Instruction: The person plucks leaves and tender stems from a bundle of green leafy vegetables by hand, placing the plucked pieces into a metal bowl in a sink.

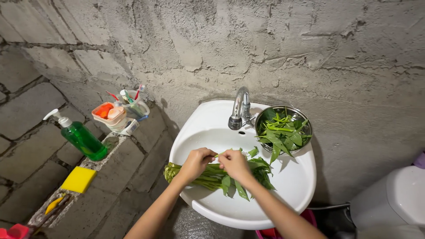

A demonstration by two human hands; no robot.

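Green leafy stalks point(212, 176) pinched between left hand point(196, 162) and right hand point(234, 163), close together over white basin point(292, 186); loose leaves likely slipping drainward beneath.

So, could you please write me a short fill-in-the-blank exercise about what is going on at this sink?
1. Both hands, the left hand and the right hand, work a bunch of leafy greens over a white ____.
2. The metal bowl beside the tap holds picked green ____.
3. The pump bottle on the ledge holds ____ liquid.
4. The sponge is ____.

Missing words: sink; leaves; green; yellow
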